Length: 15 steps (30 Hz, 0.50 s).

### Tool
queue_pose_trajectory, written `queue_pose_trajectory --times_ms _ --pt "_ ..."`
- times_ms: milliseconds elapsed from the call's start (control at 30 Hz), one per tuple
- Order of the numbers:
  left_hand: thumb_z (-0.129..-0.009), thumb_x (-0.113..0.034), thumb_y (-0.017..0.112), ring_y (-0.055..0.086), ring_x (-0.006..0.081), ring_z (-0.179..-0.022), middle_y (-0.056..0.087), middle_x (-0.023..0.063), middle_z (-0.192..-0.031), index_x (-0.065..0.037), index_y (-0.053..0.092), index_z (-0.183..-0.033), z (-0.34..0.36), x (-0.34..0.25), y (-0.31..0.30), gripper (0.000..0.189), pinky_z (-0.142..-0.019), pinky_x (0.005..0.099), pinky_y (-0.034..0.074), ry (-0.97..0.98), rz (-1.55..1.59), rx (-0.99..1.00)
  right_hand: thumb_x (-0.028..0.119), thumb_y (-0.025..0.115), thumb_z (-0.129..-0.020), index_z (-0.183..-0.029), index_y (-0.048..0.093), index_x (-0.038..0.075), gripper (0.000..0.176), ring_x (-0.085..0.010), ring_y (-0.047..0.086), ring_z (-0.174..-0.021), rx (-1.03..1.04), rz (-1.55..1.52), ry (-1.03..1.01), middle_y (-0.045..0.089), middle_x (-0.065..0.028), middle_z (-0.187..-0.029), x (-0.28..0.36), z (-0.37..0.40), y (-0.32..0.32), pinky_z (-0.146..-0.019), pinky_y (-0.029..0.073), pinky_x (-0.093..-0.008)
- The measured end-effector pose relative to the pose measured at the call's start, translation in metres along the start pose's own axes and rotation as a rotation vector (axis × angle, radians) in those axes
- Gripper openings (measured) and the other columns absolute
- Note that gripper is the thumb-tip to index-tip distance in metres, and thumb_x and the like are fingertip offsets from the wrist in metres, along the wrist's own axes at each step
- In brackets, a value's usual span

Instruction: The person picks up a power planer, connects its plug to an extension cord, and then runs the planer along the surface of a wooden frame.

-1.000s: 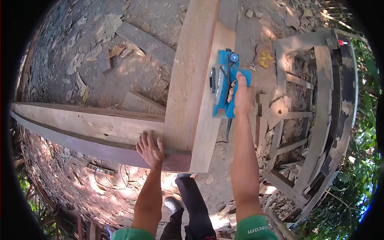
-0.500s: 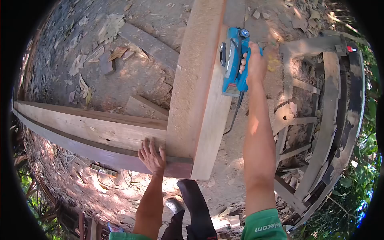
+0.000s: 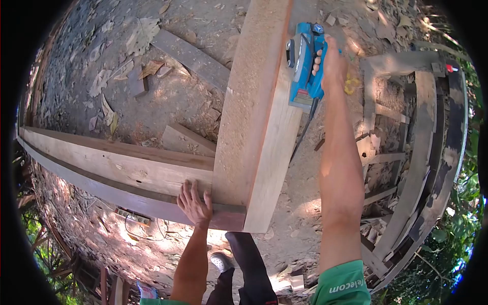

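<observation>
My right hand (image 3: 333,61) is wrapped round the handle of a blue electric planer (image 3: 303,66). The planer rests along the pale outer face of a long timber beam (image 3: 272,162), well up its length, and its dark cord trails down beside the beam. The beam's broad brown face (image 3: 249,101) is dusted with shavings. My left hand (image 3: 195,203) lies with fingers spread on the crosspiece board (image 3: 117,165), close to the corner where it meets the beam. A darker plank (image 3: 226,216) runs along the near side under my palm.
A power strip (image 3: 133,216) lies on the leaf-strewn ground at lower left. To the right stands a weathered wooden frame (image 3: 422,132). Loose offcuts (image 3: 190,58) and dry leaves (image 3: 142,38) lie inside the corner. My shoe (image 3: 221,262) shows below.
My right hand has pushed the planer a little farther up along the beam, away from me. The left hand stays at the same spot on the board.
</observation>
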<state>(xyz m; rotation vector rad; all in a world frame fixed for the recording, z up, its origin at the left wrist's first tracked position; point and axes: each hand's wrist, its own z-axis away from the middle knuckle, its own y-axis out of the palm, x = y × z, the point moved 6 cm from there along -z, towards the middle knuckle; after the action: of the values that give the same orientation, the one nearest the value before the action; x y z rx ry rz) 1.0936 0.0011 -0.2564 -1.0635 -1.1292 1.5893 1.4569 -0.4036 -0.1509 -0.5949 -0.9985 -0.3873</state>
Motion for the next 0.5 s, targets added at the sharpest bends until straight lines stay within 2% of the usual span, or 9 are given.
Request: queue_pose_trajectory --times_ms 100,200,300,400,433,500 --pt "-0.093 -0.044 0.052 0.04 0.0331 -0.139 0.047 0.0123 -0.149 -0.016 0.054 -0.138 -0.001 -0.001 -0.001 0.053 -0.114 0.053 0.026 -0.004 -0.007 0.009 0.04 0.067 -0.088 -0.074 0.06 0.001 0.042 -0.0158 0.053 -0.047 -0.015 -0.007 -0.051 0.058 -0.0068 -0.06 0.016 -0.012 0.006 -0.044 0.044 -0.0333" --pt "-0.093 -0.044 0.053 0.04 0.033 -0.139 0.046 0.0121 -0.15 -0.017 0.053 -0.139 0.001 0.0 0.0 0.053 -0.114 0.053 0.026 0.001 -0.01 0.021 0.045 0.073 -0.085 -0.077 0.057 0.007 0.042 -0.0125 0.053 -0.05 0.041 0.033 -0.112 0.055 -0.0028 -0.063 0.035 -0.023 0.017 -0.046 0.045 -0.0301" --pt "-0.093 -0.042 0.055 0.04 0.0318 -0.139 0.046 0.0109 -0.15 -0.018 0.052 -0.14 0.002 0.002 0.0 0.053 -0.114 0.0518 0.026 0.016 0.0 -0.019 0.036 0.074 -0.086 -0.079 0.056 0.007 0.035 -0.0118 0.053 -0.05 0.184 0.054 -0.139 0.056 -0.002 -0.064 0.021 -0.044 0.016 -0.046 0.045 -0.0301" --pt "-0.091 -0.039 0.057 0.038 0.0335 -0.141 0.046 0.0124 -0.15 -0.017 0.053 -0.14 0.002 0.002 0.0 0.054 -0.114 0.053 0.025 -0.006 0.048 0.011 0.03 0.072 -0.087 -0.08 0.056 0.008 0.029 -0.012 0.052 -0.05 0.189 0.011 -0.078 0.056 -0.0016 -0.063 -0.006 -0.01 0.003 -0.045 0.044 -0.0304" --pt "-0.091 -0.04 0.058 0.038 0.0323 -0.141 0.046 0.0115 -0.15 -0.017 0.054 -0.14 0.002 0.003 0.001 0.054 -0.115 0.0523 0.024 -0.005 0.047 0.005 0.023 0.071 -0.086 -0.08 0.06 0.0 0.026 -0.0162 0.055 -0.049 0.176 -0.012 -0.034 0.059 -0.0067 -0.063 -0.016 0.007 -0.003 -0.044 0.045 -0.0328" --pt "-0.092 -0.04 0.057 0.04 0.0302 -0.14 0.047 0.0097 -0.15 -0.019 0.054 -0.139 0.005 0.004 0.001 0.051 -0.114 0.05 0.026 -0.004 0.021 -0.017 0.02 0.071 -0.085 -0.075 0.06 0.001 0.024 -0.016 0.054 -0.047 0.168 -0.024 0.007 0.058 -0.0063 -0.061 -0.04 0.057 -0.019 -0.043 0.043 -0.0329"
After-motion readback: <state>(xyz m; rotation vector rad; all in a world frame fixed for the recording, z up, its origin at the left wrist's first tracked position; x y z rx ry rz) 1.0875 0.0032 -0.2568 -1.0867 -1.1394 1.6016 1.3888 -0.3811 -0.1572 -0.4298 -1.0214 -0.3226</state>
